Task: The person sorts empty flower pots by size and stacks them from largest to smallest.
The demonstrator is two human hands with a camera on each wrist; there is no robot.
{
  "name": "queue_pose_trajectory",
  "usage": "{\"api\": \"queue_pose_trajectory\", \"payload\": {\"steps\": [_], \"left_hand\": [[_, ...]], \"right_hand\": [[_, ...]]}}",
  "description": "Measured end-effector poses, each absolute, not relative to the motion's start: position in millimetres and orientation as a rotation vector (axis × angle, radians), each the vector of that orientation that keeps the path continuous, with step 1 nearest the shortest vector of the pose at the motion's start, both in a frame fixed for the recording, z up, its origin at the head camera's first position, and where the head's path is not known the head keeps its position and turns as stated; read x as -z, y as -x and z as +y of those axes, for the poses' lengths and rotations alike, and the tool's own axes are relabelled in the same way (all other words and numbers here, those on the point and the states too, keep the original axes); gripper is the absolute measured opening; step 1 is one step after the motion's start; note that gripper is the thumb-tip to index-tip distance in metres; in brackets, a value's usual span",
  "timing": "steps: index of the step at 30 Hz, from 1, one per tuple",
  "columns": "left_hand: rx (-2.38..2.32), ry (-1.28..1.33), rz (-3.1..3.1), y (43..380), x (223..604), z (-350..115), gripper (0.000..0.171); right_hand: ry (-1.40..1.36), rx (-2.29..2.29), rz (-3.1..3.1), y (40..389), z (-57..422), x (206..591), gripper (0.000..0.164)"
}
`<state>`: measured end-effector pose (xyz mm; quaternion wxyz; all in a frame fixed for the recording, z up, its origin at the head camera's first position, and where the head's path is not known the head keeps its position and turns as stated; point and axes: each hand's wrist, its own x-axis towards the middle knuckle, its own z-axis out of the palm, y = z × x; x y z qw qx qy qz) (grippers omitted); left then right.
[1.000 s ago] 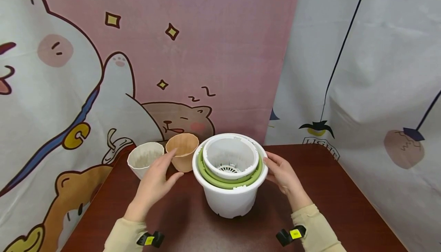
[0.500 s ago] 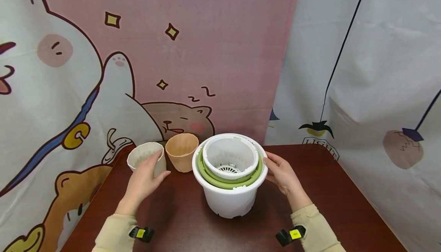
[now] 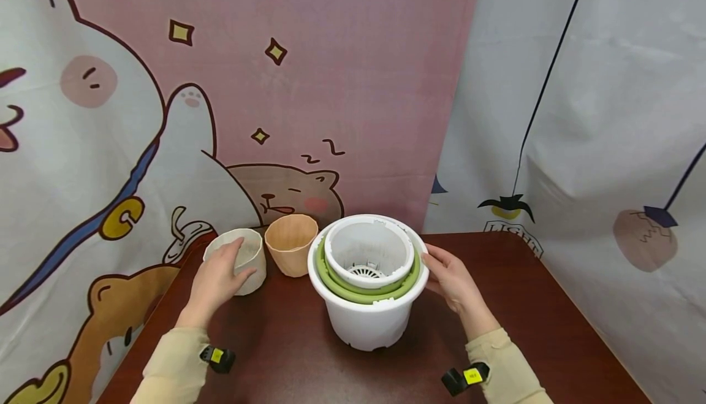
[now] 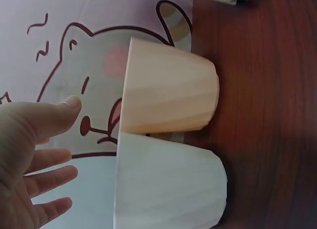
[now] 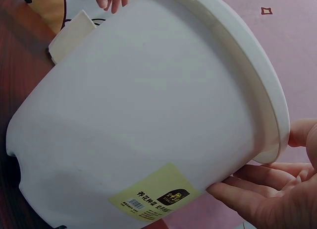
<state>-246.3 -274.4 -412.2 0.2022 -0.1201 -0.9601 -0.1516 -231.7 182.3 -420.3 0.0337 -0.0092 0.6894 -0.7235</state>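
A large white flowerpot point(image 3: 368, 324) stands upright on the table with a green pot point(image 3: 353, 295) nested in it and a smaller white pot point(image 3: 364, 241) with a slotted bottom inside that. My right hand point(image 3: 455, 281) grips its rim at the right, thumb on the rim and fingers beneath, as the right wrist view shows. Over the near left side of a small ivory pot point(image 3: 254, 276) hovers my left hand point(image 3: 216, 278), fingers spread. In the left wrist view the fingers are apart from that ivory pot point(image 4: 171, 184). A peach-coloured pot point(image 3: 292, 255) stands beside it.
The dark red wooden table point(image 3: 529, 306) backs onto a cloth point(image 3: 364, 85) printed with cartoon animals. A pale grey cloth point(image 3: 601, 116) hangs on the right. The large pot carries a yellow-green label point(image 5: 156, 194) on its side.
My left hand has moved left, from in front of the peach-coloured pot to over the ivory pot's near left side. My right hand and the nested pots have stayed in place.
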Motion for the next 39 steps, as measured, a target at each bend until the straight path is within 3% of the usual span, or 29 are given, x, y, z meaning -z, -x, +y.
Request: {"api": "queue_pose_trajectory", "payload": {"steps": [26,39], "left_hand": [[0.277,0.211,-2.755,278.3,442.7,-281.9,0.055],[0.207,0.196,-2.761,277.6,447.6,-281.1,0.028]], "right_hand": [[0.014,2.224,2.133,231.3,182.4,419.7,0.049],[0.012,2.215,2.156,232.1,182.3,421.8,0.048]]}}
